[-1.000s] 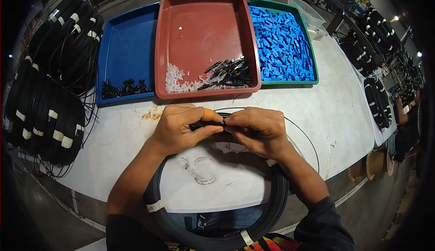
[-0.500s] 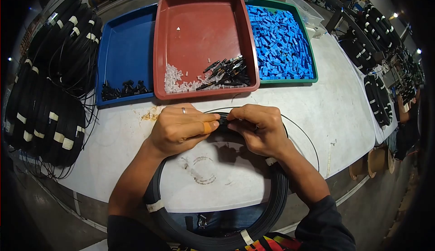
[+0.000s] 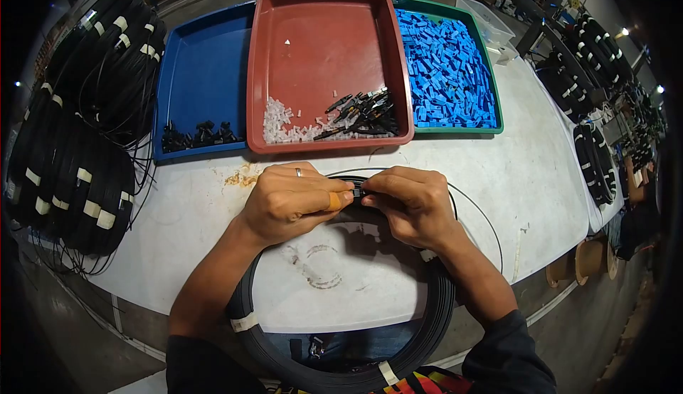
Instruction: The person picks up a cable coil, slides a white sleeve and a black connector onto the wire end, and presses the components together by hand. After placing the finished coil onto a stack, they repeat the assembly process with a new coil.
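A coil of black cable (image 3: 442, 309), bound with pale tape bands, rests over the near table edge and my lap. At its far side, my left hand (image 3: 292, 200) pinches a small black connector (image 3: 358, 193) between thumb and fingers; a tan bandage wraps one digit and a ring sits on another. From the other side, my right hand (image 3: 413, 202) closes its fingertips on the connector's right end. The fingers cover most of the piece, so its exact shape is hidden. A thin loose cable loop (image 3: 491, 227) curves out to the right of the coil.
Beyond my hands stand a blue tray (image 3: 206, 60) with black parts, a red tray (image 3: 327, 45) with clear sleeves and black connectors, and a green tray (image 3: 499, 120) full of blue clips. Stacked cable coils (image 3: 71, 188) crowd the left; more coils (image 3: 594, 159) lie right.
My fingertips have parted slightly, so more of the black connector shows between them. Both hands and the trays sit a little farther right in view.
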Tool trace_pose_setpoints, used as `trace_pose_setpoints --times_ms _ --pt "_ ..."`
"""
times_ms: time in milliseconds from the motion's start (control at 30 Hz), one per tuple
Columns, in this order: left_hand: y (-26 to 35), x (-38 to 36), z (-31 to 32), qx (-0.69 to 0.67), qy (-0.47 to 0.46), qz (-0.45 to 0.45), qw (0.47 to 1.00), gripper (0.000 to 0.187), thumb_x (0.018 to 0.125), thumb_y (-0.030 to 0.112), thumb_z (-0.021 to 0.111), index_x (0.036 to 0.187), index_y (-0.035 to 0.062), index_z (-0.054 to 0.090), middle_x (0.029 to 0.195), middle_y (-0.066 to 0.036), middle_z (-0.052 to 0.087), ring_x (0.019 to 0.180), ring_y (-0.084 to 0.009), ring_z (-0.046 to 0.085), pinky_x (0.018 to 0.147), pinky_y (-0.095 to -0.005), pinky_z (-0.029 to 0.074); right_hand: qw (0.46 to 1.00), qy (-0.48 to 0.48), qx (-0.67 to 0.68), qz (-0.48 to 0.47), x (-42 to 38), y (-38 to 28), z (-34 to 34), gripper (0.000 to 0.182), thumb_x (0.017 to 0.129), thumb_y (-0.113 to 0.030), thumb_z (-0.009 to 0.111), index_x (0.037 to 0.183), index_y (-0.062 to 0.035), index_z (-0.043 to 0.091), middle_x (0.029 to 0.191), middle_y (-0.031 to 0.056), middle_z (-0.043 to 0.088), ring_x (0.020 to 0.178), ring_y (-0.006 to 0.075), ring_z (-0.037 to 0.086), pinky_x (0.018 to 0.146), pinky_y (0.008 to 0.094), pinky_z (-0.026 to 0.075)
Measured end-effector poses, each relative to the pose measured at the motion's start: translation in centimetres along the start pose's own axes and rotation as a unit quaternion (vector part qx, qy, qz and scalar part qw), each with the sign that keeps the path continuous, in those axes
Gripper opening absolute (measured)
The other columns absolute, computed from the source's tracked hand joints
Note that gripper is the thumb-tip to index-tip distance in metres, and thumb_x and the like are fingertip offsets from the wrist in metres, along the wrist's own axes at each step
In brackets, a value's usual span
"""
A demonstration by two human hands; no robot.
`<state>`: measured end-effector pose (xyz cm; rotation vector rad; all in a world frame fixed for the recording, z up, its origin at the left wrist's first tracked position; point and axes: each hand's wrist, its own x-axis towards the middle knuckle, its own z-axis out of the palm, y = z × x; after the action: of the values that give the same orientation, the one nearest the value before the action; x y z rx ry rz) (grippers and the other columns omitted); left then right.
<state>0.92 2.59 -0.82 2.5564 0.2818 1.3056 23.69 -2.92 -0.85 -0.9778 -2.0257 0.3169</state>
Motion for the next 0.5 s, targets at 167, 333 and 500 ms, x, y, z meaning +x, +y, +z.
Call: trace_pose_setpoints --times_ms 167,333,500 --pt "0.11 -0.02 -0.01 0.013 0.020 -0.041 0.999 0.016 0.070 0.000 0.087 0.084 0.0028 0.079 0.083 -0.013 0.078 0.067 -0.0218 0.074 0.061 -0.0298 0.056 0.999 0.033 0.027 0.015 0.29 -0.32 0.29 0.020 0.077 0.000 0.078 0.095 -0.0033 0.072 0.082 0.0110 0.069 0.071 0.0300 0.070 0.063 0.0369 0.055" --pt "0.33 0.10 0.03 0.019 0.009 -0.016 1.000 0.013 0.072 0.001 0.087 0.082 0.0024 0.078 0.083 -0.013 0.078 0.068 -0.0221 0.074 0.061 -0.0301 0.056 0.999 0.039 0.024 0.003 0.00 0.02 0.15 0.020 0.077 -0.001 0.079 0.096 -0.0026 0.072 0.083 0.0119 0.070 0.072 0.0304 0.070 0.064 0.0372 0.056" --pt "0.53 0.08 0.16 0.054 -0.003 0.023 0.998 0.009 0.076 0.003 0.084 0.078 0.0036 0.075 0.082 -0.008 0.077 0.069 -0.0195 0.073 0.064 -0.0299 0.057 1.000 0.000 0.018 0.007 -0.09 0.23 0.11 0.023 0.074 0.005 0.082 0.094 -0.0006 0.073 0.088 0.0123 0.074 0.074 0.0262 0.073 0.064 0.0330 0.057"
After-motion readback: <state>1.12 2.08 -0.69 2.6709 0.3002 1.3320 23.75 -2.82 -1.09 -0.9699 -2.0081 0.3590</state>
